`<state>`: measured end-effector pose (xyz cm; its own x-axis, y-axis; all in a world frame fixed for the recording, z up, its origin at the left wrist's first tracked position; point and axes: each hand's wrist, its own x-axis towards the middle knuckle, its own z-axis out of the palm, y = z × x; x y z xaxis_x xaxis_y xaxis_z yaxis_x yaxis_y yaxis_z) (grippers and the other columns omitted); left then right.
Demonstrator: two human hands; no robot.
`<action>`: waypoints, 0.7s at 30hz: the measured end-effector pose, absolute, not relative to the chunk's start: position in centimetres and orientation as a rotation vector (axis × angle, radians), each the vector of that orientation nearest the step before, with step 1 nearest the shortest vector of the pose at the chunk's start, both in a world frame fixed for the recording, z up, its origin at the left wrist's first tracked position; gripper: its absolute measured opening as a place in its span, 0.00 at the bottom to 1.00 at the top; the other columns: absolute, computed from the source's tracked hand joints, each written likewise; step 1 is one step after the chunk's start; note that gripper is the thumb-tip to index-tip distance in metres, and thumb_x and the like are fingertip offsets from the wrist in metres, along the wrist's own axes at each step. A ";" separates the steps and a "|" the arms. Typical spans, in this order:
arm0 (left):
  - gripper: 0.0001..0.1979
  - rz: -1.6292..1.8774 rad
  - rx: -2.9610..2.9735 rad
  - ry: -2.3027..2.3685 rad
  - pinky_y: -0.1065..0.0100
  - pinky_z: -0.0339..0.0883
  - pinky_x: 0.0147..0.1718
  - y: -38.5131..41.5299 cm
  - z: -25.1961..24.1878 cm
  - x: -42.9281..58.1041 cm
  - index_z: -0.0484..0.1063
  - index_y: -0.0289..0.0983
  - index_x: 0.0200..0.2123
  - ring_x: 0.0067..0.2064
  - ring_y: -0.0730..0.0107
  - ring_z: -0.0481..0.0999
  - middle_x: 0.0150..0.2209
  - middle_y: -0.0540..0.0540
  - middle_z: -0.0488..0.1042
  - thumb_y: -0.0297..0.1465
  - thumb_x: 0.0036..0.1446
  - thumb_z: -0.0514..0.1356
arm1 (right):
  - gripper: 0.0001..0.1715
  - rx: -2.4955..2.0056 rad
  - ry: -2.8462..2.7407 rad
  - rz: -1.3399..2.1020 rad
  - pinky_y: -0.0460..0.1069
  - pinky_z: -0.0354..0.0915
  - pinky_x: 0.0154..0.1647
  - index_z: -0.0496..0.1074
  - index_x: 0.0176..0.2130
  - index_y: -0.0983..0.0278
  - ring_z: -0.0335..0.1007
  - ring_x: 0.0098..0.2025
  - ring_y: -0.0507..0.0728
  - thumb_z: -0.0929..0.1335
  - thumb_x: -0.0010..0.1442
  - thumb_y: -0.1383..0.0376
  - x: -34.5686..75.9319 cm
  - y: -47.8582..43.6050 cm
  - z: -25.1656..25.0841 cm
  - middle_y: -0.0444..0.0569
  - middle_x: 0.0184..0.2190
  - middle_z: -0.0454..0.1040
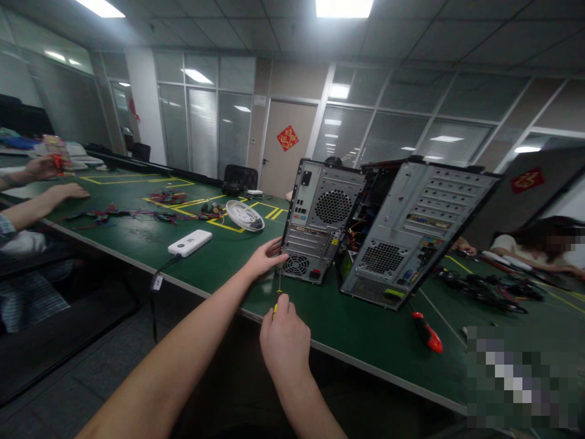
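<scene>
A computer case [326, 235] stands on the green table with its rear panel towards me. My left hand [264, 259] holds its lower left edge, thumb across the rear panel by the fan grille and fingers along the side. In my right hand [286, 335], closed round the yellow handle, is a screwdriver [280, 286]. Its thin shaft points up at the case's lower left edge; I cannot tell whether the tip touches a screw. Close by on the right, a second computer case [397, 219] stands with its side open, wires showing inside.
A red and black screwdriver [427, 332] lies right of the cases. Black cables [491, 286] are heaped further right. To the left are a white power bank [190, 242] with a cable over the table edge [205, 294], a round white dish [245, 216] and thin wires [109, 213]. People sit at both sides.
</scene>
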<state>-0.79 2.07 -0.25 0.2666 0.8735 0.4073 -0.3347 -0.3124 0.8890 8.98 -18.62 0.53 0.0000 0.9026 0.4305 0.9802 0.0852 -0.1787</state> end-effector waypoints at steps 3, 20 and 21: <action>0.46 1.331 1.395 0.559 0.46 0.57 0.66 2.0 -0.2 -0.8 0.63 0.37 0.66 0.66 0.47 0.66 0.65 0.34 0.67 0.37 0.45 0.75 | 0.05 -1.862 -1.906 -0.194 0.47 0.59 0.27 0.60 0.45 0.61 0.76 0.31 0.57 0.62 0.68 0.67 8.9 -18.6 0.7 0.47 0.34 0.74; 0.47 1.330 1.375 0.547 0.47 0.58 0.66 1.6 0.2 -0.8 0.62 0.34 0.66 0.66 0.47 0.66 0.65 0.32 0.67 0.36 0.45 0.75 | 0.12 -1.583 -1.605 0.454 0.49 0.61 0.37 0.66 0.49 0.58 0.76 0.40 0.59 0.58 0.71 0.62 9.4 -18.5 1.2 0.48 0.40 0.78; 0.47 1.331 1.374 0.554 0.47 0.58 0.66 1.6 0.2 -0.7 0.62 0.34 0.66 0.67 0.47 0.65 0.65 0.31 0.66 0.36 0.45 0.75 | 0.12 -1.556 -1.573 0.503 0.49 0.61 0.37 0.67 0.48 0.58 0.76 0.40 0.59 0.58 0.71 0.61 9.5 -18.4 1.0 0.48 0.39 0.78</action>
